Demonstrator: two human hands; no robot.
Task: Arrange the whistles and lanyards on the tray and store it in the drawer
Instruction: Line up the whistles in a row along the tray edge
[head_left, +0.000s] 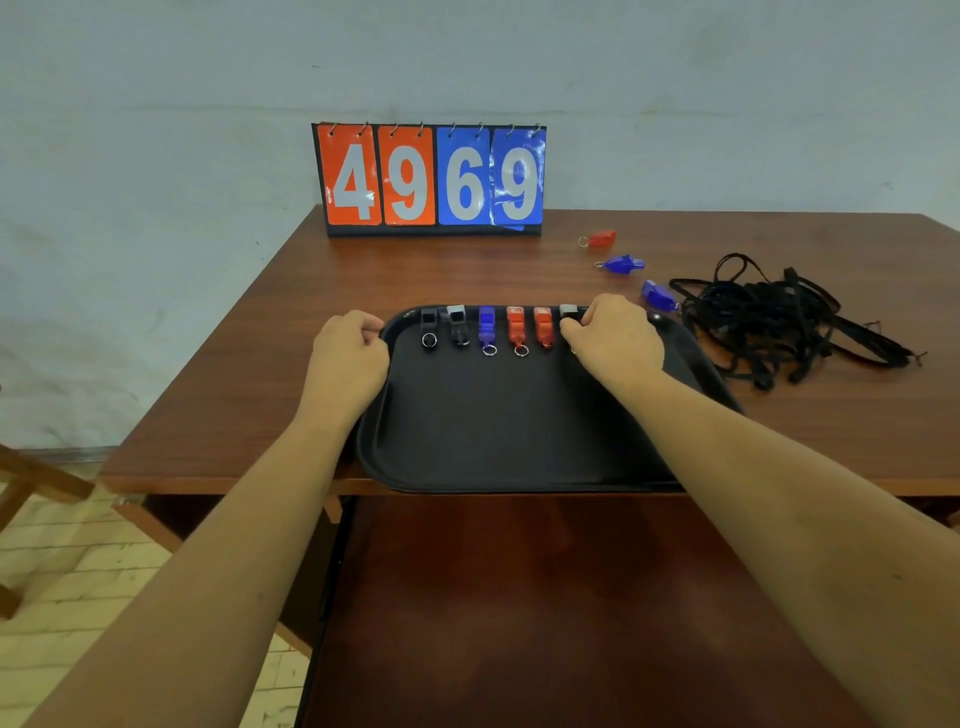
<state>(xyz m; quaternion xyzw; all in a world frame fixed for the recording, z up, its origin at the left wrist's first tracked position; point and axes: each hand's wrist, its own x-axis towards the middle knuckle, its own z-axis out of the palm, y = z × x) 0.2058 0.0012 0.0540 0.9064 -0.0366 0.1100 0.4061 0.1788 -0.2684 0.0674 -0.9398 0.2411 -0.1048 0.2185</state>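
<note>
- Table (249, 374): brown wood, spanning the middle of the frame, with a pale wall behind it
- Left hand (348, 358): left of centre, fingers curled in at the tray's far-left corner and touching the rim; whether it grips the rim cannot be told
- Scoreboard (434, 176): upper centre, upright at the table's far edge; two orange cards read 4 and 9, two blue cards read 6 and 9
- Tray (493, 441): black, centre of frame, its near rim overhanging the table's front edge
- Drawer (519, 597): lower centre, pulled out below the tray, dark red-brown inside
- Whistle row (487, 327): five whistles side by side along the tray's far rim, from the left two black, one blue, two red, key rings toward the viewer
- Black whistle (569, 312): right end of the row, on the tray, mostly hidden by the fingers
- Right hand (613, 343): right of centre, over the tray's far-right part, fingertips pinching the black whistle
- Loose whistles: one red (602, 238) and two blue (623, 263) (658, 295), on the table beyond the tray's far-right corner, apart from each other
- Lanyards (769, 317): black tangled heap on the table, right of the tray, touching the nearer blue whistle
</note>
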